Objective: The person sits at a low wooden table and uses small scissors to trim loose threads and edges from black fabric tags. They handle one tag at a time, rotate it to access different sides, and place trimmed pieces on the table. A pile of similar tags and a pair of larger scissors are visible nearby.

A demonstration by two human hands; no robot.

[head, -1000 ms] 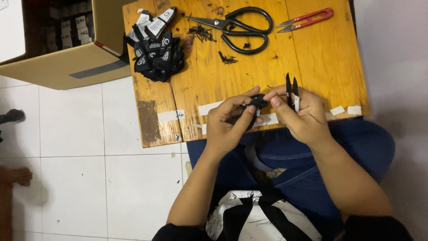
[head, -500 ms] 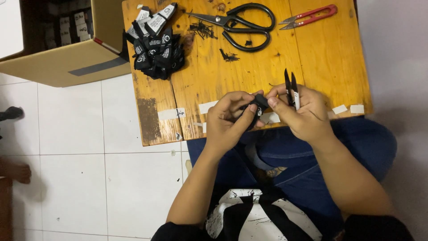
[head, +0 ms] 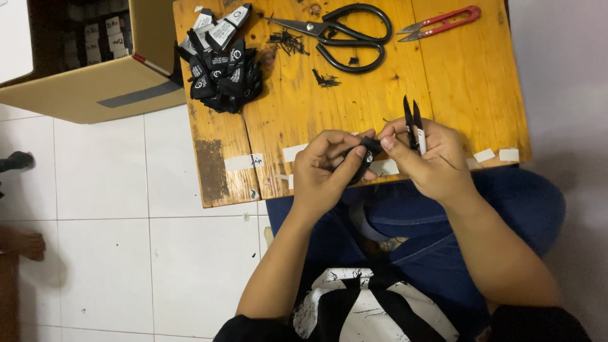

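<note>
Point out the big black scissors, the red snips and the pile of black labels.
black scissors (head: 345, 38): head view, at the pivot where blades meet handles.
red snips (head: 443, 22): head view, on the red handle.
black labels (head: 221, 69): head view, middle of the pile.

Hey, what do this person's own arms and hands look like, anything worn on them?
Both arms are bare from the short black sleeves down. The left hand and right hand wear no gloves, and no rings, watch or bracelets are visible. Fingernails look short and unpainted.
</note>
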